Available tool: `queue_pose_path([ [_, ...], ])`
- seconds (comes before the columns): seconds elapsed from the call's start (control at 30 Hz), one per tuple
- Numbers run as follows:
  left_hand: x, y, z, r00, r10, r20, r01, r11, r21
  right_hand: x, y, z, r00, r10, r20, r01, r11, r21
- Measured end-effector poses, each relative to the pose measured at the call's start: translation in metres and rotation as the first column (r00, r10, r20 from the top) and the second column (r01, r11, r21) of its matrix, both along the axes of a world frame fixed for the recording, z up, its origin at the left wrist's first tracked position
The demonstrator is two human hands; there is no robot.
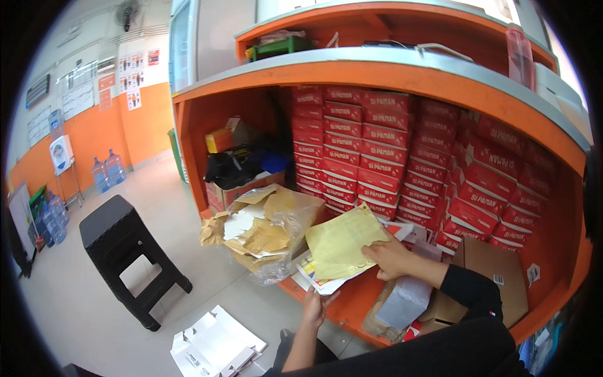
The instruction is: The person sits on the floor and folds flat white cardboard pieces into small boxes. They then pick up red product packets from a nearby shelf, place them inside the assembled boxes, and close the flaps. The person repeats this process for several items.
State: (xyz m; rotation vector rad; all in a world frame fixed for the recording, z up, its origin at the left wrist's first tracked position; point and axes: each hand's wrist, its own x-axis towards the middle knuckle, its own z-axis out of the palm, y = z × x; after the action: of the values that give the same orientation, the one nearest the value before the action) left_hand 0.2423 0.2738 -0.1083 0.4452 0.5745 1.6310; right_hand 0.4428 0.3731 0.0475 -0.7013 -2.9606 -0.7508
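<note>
A crumpled pale-yellow paper sheet (342,242) lies on top of a few white and printed flat sheets (321,284), at the front edge of an orange shelf. My right hand (387,256) grips the right edge of the yellow sheet, its fingers partly folded over it. From below, my left hand (318,306) holds the near edge of the white sheets; some of its fingers are hidden beneath. Left of the sheets is a clear plastic bag (281,267) stuffed with torn brown and white paper.
Stacked red boxes (342,147) fill the shelf (352,314) behind my hands. Brown cartons (490,273) and a wrapped grey block (405,305) sit at the right. A black stool (129,245) and flattened white cardboard (217,345) are on the floor at left.
</note>
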Motion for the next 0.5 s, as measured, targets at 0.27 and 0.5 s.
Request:
queue_pose_path([
  [0.27,-0.005,-0.018,0.023,0.915,-0.115,-0.386,0.144,0.988,0.048,-0.012,0.022,-0.022,0.999,-0.047,0.019,0.049,0.994,-0.097],
  [0.5,-0.081,-0.102,-0.021,0.742,-0.303,-0.598,0.278,0.951,-0.138,0.081,-0.089,0.074,0.879,0.051,-0.474,0.114,0.942,0.314],
])
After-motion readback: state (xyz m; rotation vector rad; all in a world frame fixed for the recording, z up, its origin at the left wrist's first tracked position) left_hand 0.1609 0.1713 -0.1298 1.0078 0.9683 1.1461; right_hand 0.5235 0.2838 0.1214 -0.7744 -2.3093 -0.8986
